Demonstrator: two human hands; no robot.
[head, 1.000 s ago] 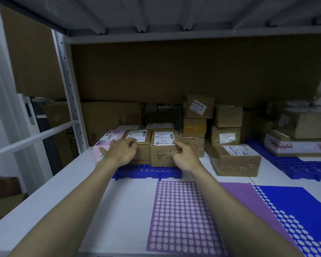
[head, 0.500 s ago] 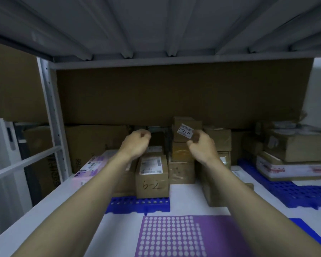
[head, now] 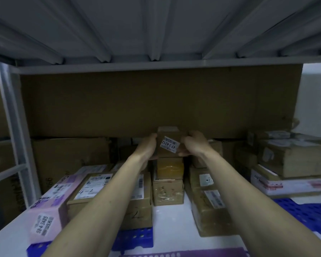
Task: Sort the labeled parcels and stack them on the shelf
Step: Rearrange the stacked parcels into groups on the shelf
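Both hands reach to the back of the shelf [head: 170, 216], where a small cardboard parcel [head: 170, 142] sits on top of a stack. The left hand [head: 146, 148] grips the parcel's left side and the right hand [head: 194, 144] its right side, fingers curled round its edges. A white label [head: 170, 145] on its near face reads 17-3-4312, upside down. Beneath it lie a yellow-taped parcel [head: 170, 167] and then a brown taped box [head: 168, 191]. Toward the shelf's left edge sit a pink carton [head: 50, 210] and a box marked 4-7 [head: 89, 190], both on a blue grid mat [head: 135, 238]. A purple dotted mat [head: 183, 254] lies at the front edge.
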